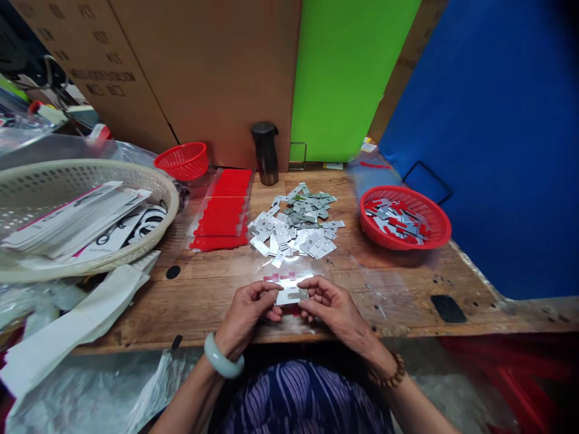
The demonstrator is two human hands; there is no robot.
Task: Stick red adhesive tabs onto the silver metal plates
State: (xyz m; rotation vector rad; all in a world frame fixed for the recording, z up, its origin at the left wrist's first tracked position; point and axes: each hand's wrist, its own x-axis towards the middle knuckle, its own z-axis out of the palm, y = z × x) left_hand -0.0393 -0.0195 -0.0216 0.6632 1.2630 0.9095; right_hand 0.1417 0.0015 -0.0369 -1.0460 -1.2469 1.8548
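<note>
Near the front edge of the wooden table, my left hand (254, 306) and my right hand (333, 306) pinch opposite ends of a small flat silver plate (289, 295) with a slot in it. Red pieces on a clear film (284, 278) show just behind the plate, and a bit of red shows below it. Beyond my hands lies a loose heap of similar silver plates (289, 232). Left of the heap, red die-cut strips on clear sheets (221, 211) are stacked. To the right, a red basket (404, 242) holds plates with red pieces on them.
A large cream basket (167, 226) with printed cards stands at the left, and a small red basket (181, 163) behind it. A dark flask (266, 154) stands at the back before cardboard (203, 72). A blue panel (497, 150) bounds the right side.
</note>
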